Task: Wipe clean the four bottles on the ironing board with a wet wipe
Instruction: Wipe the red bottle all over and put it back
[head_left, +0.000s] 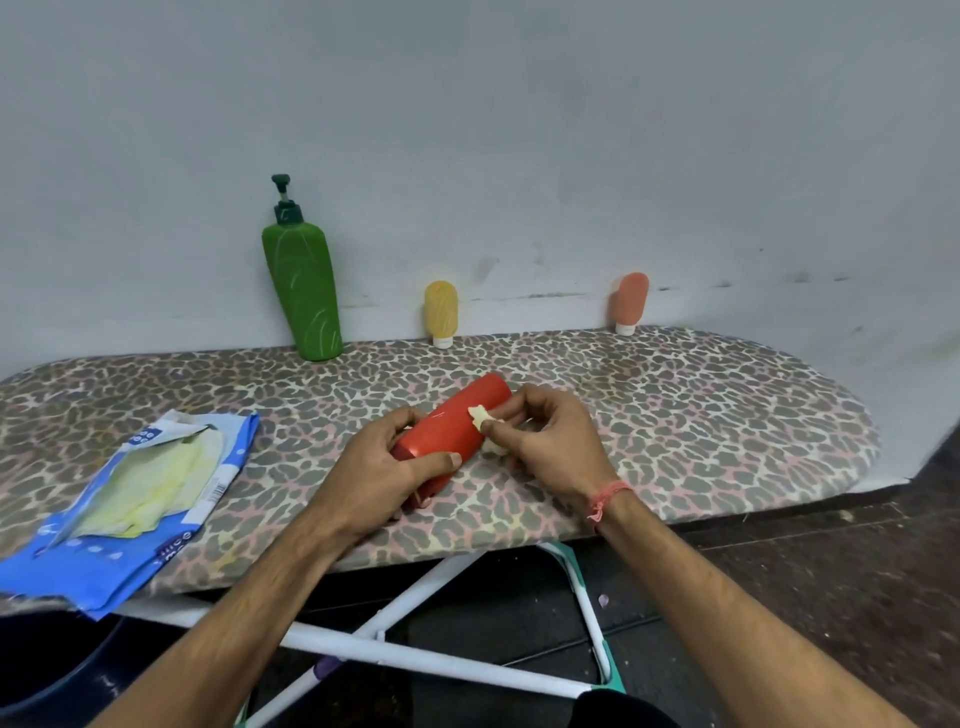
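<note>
Ironing board (675, 415): L hand (379, 467) grips red bottle (452, 426), R hand (550, 441) pinches wipe (480, 415); open pack (135, 493) w/ wipes.

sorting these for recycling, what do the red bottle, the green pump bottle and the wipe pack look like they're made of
Red bottle: looks like glossy hard plastic, with a bright highlight along its side.
Green pump bottle: probably plastic, semi-gloss, with pale streaks on it.
Wipe pack: thin flexible plastic film, judging by its crinkles and sheen; its peeled-open top shows the pale wipes inside.

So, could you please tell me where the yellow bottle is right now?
The yellow bottle stands cap-down against the wall at the board's far edge, between the green pump bottle and the orange bottle.
</note>
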